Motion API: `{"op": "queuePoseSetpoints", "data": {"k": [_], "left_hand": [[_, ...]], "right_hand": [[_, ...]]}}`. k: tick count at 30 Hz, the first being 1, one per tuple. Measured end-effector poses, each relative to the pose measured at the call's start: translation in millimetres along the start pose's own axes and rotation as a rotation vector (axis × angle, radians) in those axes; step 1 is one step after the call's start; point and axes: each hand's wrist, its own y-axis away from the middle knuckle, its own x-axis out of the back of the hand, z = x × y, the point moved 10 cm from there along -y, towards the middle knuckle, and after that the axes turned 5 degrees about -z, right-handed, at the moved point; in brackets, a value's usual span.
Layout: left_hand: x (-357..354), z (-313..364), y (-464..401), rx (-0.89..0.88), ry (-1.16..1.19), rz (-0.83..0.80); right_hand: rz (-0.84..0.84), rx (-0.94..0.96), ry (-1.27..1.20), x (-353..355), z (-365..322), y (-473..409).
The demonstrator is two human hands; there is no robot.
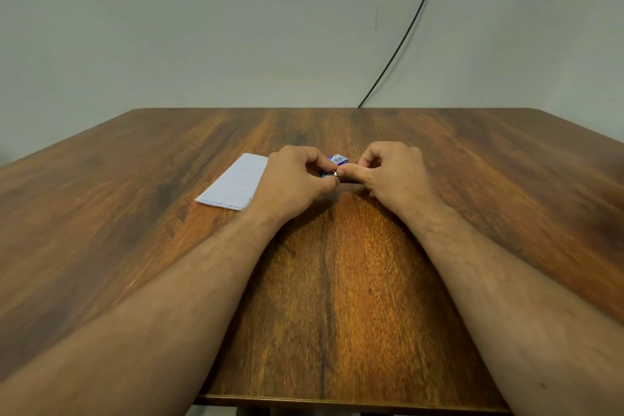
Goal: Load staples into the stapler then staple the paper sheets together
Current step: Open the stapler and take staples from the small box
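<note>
My left hand (297, 179) and my right hand (395, 172) meet fingertip to fingertip at the table's middle, both closed around a small blue and dark stapler (325, 174). Most of the stapler is hidden by my fingers. A silver metal bit (335, 174) shows between the fingertips. Just behind the hands a small purple and white staple box (339, 159) rests on the table. White paper sheets (236, 182) lie flat to the left, partly under my left wrist.
The brown wooden table (337, 280) reaches a plain wall at the back. A black cable (405, 34) runs down the wall to the table's far edge. The near table edge (337, 400) is at the bottom.
</note>
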Motion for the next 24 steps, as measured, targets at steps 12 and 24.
{"op": "queuePoseSetpoints", "data": {"k": [12, 24], "left_hand": [[0.7, -8.6, -5.8, 0.006, 0.061, 0.018], [1.2, -12.1, -4.4, 0.051, 0.061, 0.023]], "right_hand": [[-0.013, -0.025, -0.037, 0.5, 0.9, 1.8], [-0.032, -0.068, -0.135, -2.0, 6.1, 1.7]]}}
